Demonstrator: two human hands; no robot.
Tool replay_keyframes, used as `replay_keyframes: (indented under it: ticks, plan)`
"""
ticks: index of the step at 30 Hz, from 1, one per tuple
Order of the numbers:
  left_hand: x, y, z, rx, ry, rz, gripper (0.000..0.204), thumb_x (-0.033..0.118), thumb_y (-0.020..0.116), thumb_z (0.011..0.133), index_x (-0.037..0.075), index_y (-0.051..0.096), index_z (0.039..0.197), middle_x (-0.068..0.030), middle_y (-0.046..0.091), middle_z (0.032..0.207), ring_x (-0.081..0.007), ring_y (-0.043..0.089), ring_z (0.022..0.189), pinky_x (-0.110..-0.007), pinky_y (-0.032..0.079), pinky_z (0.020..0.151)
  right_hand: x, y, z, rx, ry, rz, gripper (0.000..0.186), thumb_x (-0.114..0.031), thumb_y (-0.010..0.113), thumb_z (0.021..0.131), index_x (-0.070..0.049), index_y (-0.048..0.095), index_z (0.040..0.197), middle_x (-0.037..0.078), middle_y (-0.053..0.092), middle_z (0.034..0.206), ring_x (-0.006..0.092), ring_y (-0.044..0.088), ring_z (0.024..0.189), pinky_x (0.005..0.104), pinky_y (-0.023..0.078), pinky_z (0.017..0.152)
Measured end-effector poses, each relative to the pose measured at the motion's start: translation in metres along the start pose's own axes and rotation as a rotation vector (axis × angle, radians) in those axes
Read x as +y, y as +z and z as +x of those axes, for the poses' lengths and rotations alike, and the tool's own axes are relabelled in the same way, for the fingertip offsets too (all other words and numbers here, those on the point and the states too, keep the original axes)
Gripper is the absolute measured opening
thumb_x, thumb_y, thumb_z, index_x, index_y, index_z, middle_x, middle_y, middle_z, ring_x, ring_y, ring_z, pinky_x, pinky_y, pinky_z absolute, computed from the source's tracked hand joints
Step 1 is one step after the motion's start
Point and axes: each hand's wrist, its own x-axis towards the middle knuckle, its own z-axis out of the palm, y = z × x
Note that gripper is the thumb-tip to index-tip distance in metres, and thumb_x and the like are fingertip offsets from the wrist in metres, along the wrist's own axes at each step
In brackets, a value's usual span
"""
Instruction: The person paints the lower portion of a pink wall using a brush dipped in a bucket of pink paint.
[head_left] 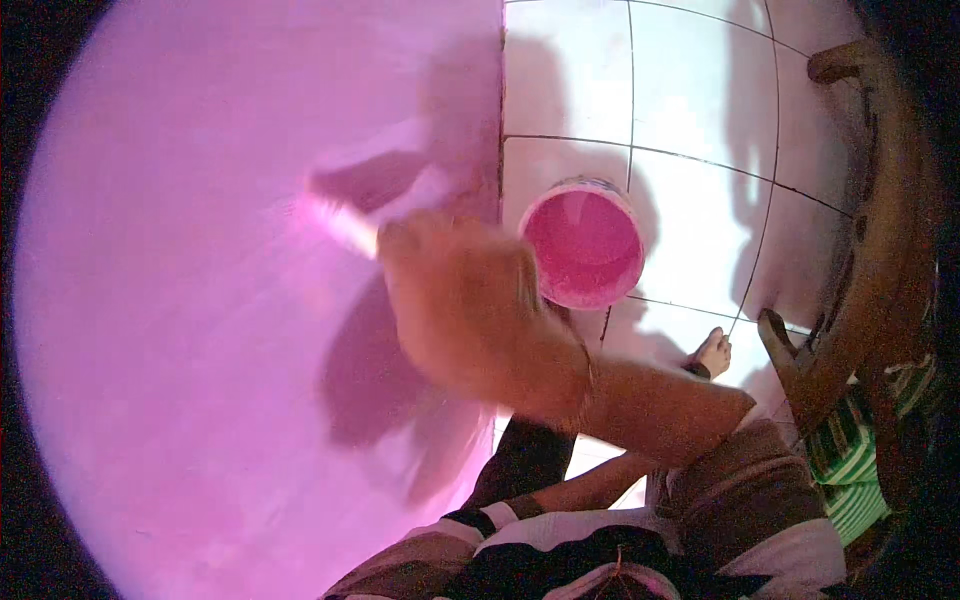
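My right hand (455, 300) is closed round the handle of a paintbrush (345, 222), slightly blurred by motion. The brush's bright, pink-stained end meets the pink wall (200, 320) on the left. Beyond my right wrist, a round bucket (640, 228) stands on the floor with pink paint (585, 240) inside. My left forearm (590, 495) runs across in front of my body, and its hand is hidden behind my right forearm.
White floor tiles (690, 220) with dark joints meet the wall's foot. Wooden furniture (850, 330), looking like a chair, stands at the right, with green striped cloth (850, 470) on it. My bare foot (712, 352) rests near the furniture. Shadows fall on the wall.
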Motion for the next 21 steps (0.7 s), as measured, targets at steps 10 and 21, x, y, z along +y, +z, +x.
replay_keyframes:
  ticks: [10,21]
  plan:
    - [-0.001,0.003,-0.005,-0.007,-0.027,-0.012,0.024,0.025,0.045,0.092,0.002,0.051,0.092,-0.0101,0.056,0.078,-0.0212,0.054,0.068,-0.035,0.044,0.06,0.052,-0.027,0.004,0.379,-0.252,0.193,0.021,-0.014,0.061,0.082,-0.008,0.064,0.102,0.009,0.064,0.083,0.0224,0.062,0.069,0.0345,0.05,0.063]
    - [0.009,-0.003,-0.006,0.021,-0.024,-0.02,0.025,0.026,0.044,0.093,0.002,0.051,0.093,-0.0122,0.056,0.08,-0.0247,0.056,0.072,-0.037,0.045,0.064,0.052,0.037,0.031,0.331,-0.284,0.392,0.02,-0.008,0.064,0.08,-0.011,0.068,0.099,0.006,0.063,0.08,0.0182,0.061,0.068,0.0331,0.052,0.067]
